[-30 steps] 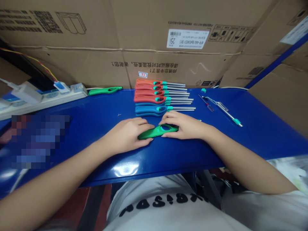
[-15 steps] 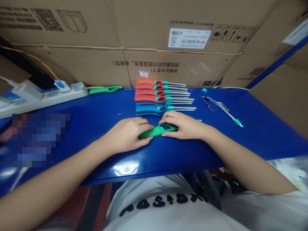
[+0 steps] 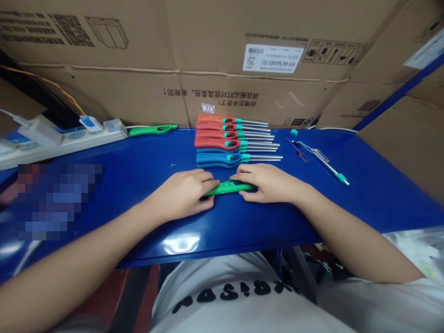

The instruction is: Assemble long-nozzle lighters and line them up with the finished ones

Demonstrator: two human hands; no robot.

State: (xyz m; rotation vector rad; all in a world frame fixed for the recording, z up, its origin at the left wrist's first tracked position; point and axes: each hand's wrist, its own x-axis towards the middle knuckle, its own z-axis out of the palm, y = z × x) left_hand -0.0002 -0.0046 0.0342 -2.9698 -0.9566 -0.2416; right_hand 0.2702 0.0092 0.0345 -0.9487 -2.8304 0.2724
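Note:
Both hands grip a green lighter casing (image 3: 227,188) just above the blue table near its middle. My left hand (image 3: 189,192) is closed around its left end, and my right hand (image 3: 263,182) pinches the right end. The casing is turned so that its narrow edge shows; its ends are hidden by my fingers. Right behind my hands lies a stack of long-necked lighters (image 3: 218,144) with red, orange and blue handles and metal tubes pointing right.
A green casing half (image 3: 152,130) lies by the power strip (image 3: 62,145) at left. To the right are a small screwdriver (image 3: 300,152), a metal lighter tube with wires (image 3: 333,169) and a teal piece (image 3: 294,132). Cardboard (image 3: 138,92) walls the back. A tiny screw (image 3: 173,165) lies left of the stack.
The green casing has been rolled in my hands, so its edge now shows instead of its broad face with the trigger opening. Both hands stay in nearly the same place.

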